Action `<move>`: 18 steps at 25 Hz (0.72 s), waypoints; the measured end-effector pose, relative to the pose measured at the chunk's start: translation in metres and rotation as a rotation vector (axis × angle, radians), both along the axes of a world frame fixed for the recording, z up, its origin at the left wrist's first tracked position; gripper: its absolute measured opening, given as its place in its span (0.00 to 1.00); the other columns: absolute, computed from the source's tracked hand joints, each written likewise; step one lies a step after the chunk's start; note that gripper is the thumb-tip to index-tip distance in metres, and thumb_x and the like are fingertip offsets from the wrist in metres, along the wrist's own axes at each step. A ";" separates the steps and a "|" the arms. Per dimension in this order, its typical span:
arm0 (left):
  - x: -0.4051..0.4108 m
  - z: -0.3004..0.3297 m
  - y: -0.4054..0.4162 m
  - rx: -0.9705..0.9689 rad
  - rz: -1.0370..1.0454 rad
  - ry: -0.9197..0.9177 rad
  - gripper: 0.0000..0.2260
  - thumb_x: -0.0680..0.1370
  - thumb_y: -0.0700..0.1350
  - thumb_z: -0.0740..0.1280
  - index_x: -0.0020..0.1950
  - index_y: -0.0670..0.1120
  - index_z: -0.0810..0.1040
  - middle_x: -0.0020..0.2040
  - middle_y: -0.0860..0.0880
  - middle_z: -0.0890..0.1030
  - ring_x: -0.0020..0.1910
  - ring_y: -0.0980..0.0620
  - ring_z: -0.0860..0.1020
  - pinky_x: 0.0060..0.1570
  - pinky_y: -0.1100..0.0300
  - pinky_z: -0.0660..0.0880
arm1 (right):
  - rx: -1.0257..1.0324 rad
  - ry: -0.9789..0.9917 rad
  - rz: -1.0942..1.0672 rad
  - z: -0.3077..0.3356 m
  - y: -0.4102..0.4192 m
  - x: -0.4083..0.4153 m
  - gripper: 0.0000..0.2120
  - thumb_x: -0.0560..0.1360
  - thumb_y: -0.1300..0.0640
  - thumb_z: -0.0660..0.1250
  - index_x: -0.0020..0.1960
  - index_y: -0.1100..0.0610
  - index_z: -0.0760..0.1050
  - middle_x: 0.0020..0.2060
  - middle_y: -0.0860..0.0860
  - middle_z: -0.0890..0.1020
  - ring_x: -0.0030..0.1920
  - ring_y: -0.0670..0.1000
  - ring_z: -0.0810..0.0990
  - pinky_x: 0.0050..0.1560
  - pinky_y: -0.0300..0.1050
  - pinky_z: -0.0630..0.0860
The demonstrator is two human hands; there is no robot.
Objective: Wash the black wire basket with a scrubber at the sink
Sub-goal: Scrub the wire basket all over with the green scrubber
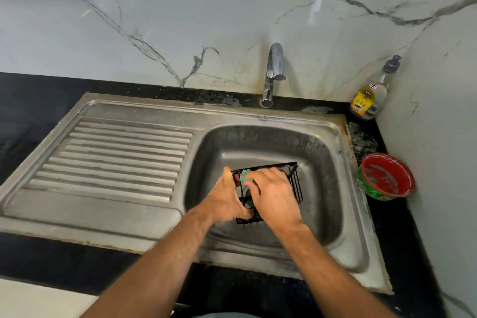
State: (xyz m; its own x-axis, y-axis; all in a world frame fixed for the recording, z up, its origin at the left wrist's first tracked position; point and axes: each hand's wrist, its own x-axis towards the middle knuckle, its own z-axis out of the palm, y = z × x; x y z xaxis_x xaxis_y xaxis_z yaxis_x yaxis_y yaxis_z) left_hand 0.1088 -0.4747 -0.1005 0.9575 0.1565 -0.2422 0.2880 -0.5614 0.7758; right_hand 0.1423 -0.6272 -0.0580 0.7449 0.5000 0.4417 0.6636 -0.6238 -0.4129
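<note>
Black wire basket (294, 181) gripped by left hand (227, 199), scrubber (245, 175) under right hand (273, 196) fingers

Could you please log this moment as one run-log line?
stage: scrubbing | left hand: grips black wire basket over sink | right hand: presses green scrubber on basket | tap: no water visible

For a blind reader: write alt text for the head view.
Over a steel sink, the left hand holds a black wire basket while the right hand rubs a green scrubber on it. The tap shows no water; a bottle and red bowl stand to the right.
</note>
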 end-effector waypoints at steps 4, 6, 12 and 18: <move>-0.004 -0.011 0.006 0.005 -0.008 -0.027 0.38 0.52 0.56 0.80 0.51 0.60 0.58 0.53 0.48 0.75 0.53 0.49 0.80 0.51 0.49 0.79 | -0.037 -0.095 0.151 -0.002 -0.017 -0.002 0.18 0.64 0.70 0.77 0.51 0.57 0.85 0.45 0.49 0.85 0.45 0.53 0.81 0.50 0.49 0.81; -0.004 -0.010 0.007 0.001 0.005 -0.017 0.39 0.53 0.56 0.81 0.53 0.57 0.59 0.56 0.50 0.74 0.55 0.51 0.79 0.52 0.52 0.80 | -0.107 -0.143 0.104 -0.001 -0.031 0.007 0.17 0.64 0.68 0.77 0.51 0.54 0.86 0.44 0.46 0.85 0.45 0.55 0.78 0.48 0.51 0.78; 0.006 -0.007 0.008 -0.006 0.021 0.018 0.38 0.52 0.55 0.79 0.52 0.55 0.59 0.56 0.48 0.74 0.53 0.53 0.77 0.51 0.52 0.80 | -0.149 -0.080 -0.003 0.004 -0.014 0.003 0.10 0.66 0.64 0.77 0.46 0.54 0.86 0.39 0.48 0.86 0.42 0.53 0.81 0.47 0.49 0.79; 0.004 -0.013 0.009 -0.009 0.010 -0.042 0.36 0.53 0.57 0.78 0.50 0.54 0.58 0.53 0.46 0.75 0.47 0.53 0.75 0.48 0.51 0.78 | 0.042 0.064 -0.042 0.011 0.004 -0.008 0.07 0.68 0.65 0.79 0.41 0.57 0.82 0.38 0.50 0.85 0.39 0.51 0.84 0.40 0.47 0.83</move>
